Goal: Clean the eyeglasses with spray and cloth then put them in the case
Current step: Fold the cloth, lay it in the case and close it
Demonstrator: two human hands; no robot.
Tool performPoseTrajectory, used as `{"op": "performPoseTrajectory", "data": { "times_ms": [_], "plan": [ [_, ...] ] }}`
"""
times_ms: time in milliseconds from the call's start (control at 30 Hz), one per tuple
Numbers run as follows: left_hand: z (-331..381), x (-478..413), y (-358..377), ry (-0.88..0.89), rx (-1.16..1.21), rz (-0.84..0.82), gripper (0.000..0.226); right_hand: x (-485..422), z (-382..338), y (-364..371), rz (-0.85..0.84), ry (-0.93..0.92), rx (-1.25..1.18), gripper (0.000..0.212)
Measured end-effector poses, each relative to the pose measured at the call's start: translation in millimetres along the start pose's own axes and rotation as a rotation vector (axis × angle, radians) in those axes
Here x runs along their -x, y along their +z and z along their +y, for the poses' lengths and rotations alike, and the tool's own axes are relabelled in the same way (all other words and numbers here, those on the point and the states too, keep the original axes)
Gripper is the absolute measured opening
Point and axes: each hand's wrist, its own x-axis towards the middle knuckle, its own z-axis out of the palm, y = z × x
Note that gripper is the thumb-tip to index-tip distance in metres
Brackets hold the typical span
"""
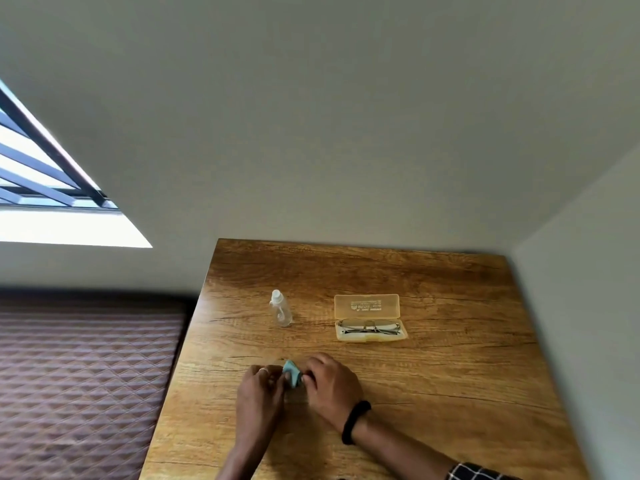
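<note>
Fingertips of left hand [260,389] and right hand [329,382] pinch a small folded pale-blue cleaning cloth [292,373] between them, low over the wood-grain laminate tabletop [450,393]. Thin ring [263,370] on a left finger; black band [355,421] on right wrist. Farther back: clear plastic spray bottle [280,308] upright, and to its right the open translucent yellow case [369,317], metal-framed eyeglasses [370,327] folded inside its lower half. Table sits in grey wall corner [516,245]; quilted brown mattress [79,375] left; barred window [41,168] above.
</note>
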Motion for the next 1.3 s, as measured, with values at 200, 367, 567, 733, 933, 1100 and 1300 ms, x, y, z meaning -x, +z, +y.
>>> {"op": "performPoseTrajectory", "data": {
  "times_ms": [200,367,567,733,933,1100,1300],
  "plan": [
    [19,1,-7,-0.167,0.369,-0.143,0.014,14,11,-21,0.148,0.207,-0.344,0.008],
    [49,10,-17,-0.278,0.73,-0.271,0.017,32,17,-56,0.163,0.438,-0.934,0.012],
    [78,22,-22,-0.139,0.654,-0.232,0.011,61,30,-80,0.144,0.163,-0.614,0.01],
    [93,31,-30,-0.028,0.58,-0.304,0.009,73,27,-97,0.223,0.082,-0.43,0.01],
    [107,43,-35,-0.197,0.839,-0.402,0.015,72,1,-109,0.37,-0.077,-0.364,0.006],
    [117,48,-39,-0.272,1.051,-0.596,0.009,71,-13,-106,0.422,-0.022,-0.416,0.014],
    [119,48,-47,-0.218,1.114,-0.696,0.015,78,-19,-113,0.375,0.026,-0.745,0.012]
  ]
}}
